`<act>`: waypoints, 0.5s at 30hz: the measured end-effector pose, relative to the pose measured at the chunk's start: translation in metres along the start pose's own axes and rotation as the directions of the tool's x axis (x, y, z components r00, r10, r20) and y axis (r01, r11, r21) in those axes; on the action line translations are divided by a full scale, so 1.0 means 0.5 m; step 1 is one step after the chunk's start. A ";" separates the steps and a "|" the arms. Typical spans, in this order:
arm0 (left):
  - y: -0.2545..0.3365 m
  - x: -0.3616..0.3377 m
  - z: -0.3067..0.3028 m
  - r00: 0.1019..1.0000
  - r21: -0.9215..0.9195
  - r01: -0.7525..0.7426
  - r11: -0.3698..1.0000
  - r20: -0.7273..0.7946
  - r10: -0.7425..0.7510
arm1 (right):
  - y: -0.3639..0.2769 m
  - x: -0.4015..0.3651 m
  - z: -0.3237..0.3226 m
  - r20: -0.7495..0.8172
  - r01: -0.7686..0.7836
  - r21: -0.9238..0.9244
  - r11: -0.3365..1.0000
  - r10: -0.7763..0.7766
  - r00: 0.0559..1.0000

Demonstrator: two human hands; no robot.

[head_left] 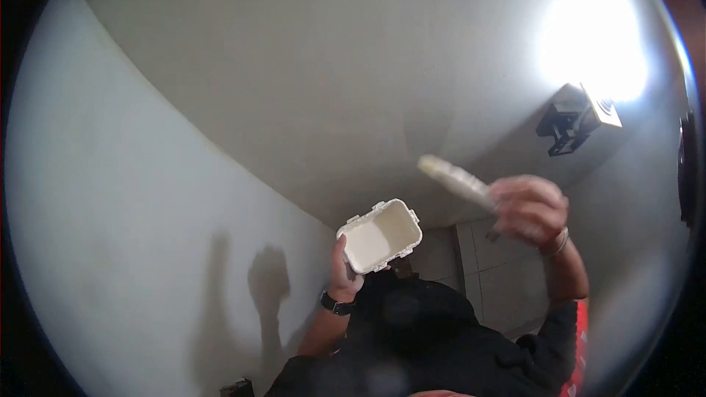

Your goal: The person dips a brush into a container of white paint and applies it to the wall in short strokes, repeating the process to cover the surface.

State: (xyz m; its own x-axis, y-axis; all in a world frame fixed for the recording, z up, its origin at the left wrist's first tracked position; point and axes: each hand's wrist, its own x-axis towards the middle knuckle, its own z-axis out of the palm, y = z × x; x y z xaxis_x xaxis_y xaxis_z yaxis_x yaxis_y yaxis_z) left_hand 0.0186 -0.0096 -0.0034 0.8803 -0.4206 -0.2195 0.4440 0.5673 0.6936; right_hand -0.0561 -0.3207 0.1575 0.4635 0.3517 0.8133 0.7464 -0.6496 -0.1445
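Observation:
A white rectangular container (373,239) with clips along its rim is held up by my left hand (344,272), its open side facing the camera and nothing visible inside. My left thumb lies over the container's lower left edge, and a black watch is on that wrist. Out to the right, my right hand (529,208) is closed around a long, pale object (460,182) with a yellowish tip that points up and left. Motion blur keeps me from making out what this object is. A thin band circles my right wrist.
A bright lamp (593,44) on a dark bracket (565,129) is at the upper right. A pale wall (132,176) on the left carries shadows of a hand and arm. Tiles (500,272) show behind my body, and a dark object (237,388) is at the bottom edge.

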 end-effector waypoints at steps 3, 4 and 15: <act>0.004 0.007 -0.013 1.000 -0.013 0.018 1.000 -0.018 -0.019 | -0.002 -0.012 0.076 0.260 0.135 0.221 0.966 -0.191 0.947; 0.008 0.008 -0.017 0.998 0.001 0.052 0.999 0.029 -0.052 | -0.010 -0.018 0.108 0.280 0.130 0.238 0.963 -0.196 0.940; 0.005 0.017 -0.038 0.998 0.123 -0.002 0.992 0.058 -0.005 | 0.035 -0.006 0.214 0.500 0.206 0.390 0.897 -0.395 0.771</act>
State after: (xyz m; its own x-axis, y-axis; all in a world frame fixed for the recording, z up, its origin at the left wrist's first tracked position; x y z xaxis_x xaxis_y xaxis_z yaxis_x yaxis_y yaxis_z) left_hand 0.0305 0.0018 -0.0168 0.8670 -0.4638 -0.1825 0.4180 0.4771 0.7731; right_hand 0.0067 -0.2612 0.0924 0.3013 0.8647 0.4019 0.9518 -0.2473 -0.1816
